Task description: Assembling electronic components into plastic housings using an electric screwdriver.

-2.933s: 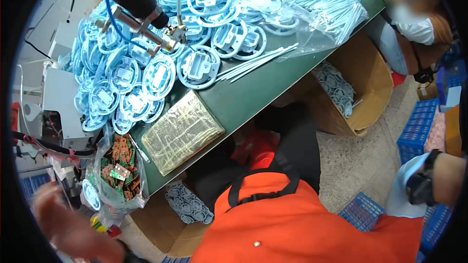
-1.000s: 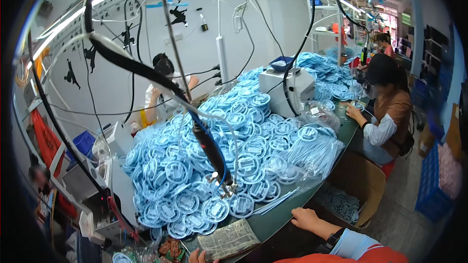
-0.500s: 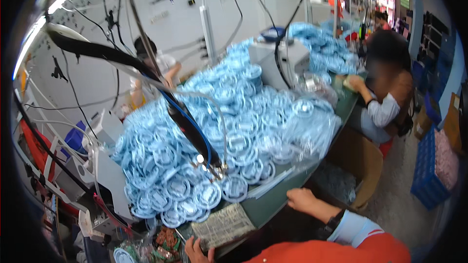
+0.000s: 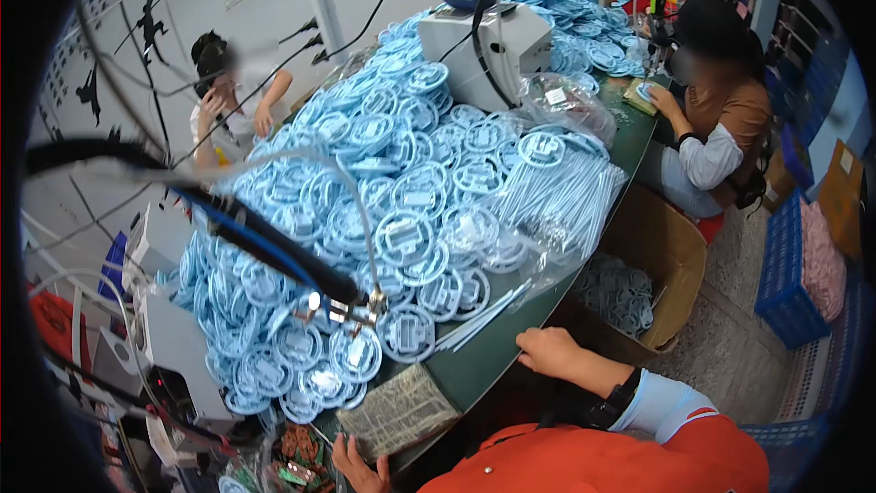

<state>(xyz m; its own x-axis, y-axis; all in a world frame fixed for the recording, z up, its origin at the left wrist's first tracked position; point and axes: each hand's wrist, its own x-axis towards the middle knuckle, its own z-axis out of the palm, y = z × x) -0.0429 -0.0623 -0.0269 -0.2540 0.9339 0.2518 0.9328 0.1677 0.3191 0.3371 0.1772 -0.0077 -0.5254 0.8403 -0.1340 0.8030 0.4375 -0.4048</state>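
My left hand (image 4: 359,466) is at the lower edge of the view, fingers apart, its fingertips against the near left corner of a worn, tape-wrapped block (image 4: 397,411). The block lies flat on the green table (image 4: 474,367). My right hand (image 4: 550,351) rests at the table's front edge with its fingers curled in; whatever they may hold is hidden. Beyond the block spreads a large heap of light-blue round plastic parts (image 4: 401,236). A black, tube-like tool with a metal tip (image 4: 351,306) hangs over the heap's near side. Thin light-blue strips (image 4: 484,318) lie beside the block.
A bag of blue sticks (image 4: 561,192) lies at the heap's right. A grey-white machine (image 4: 484,50) stands behind it. Below the table edge is a cardboard box (image 4: 671,265) with grey-blue pieces. Co-workers sit at the far left (image 4: 233,96) and right (image 4: 721,119). Cables hang overhead.
The view has shifted, moving the scene leftward in the picture. My hands keep their places by the block and table edge. The far-left co-worker has lifted a hand toward their head.
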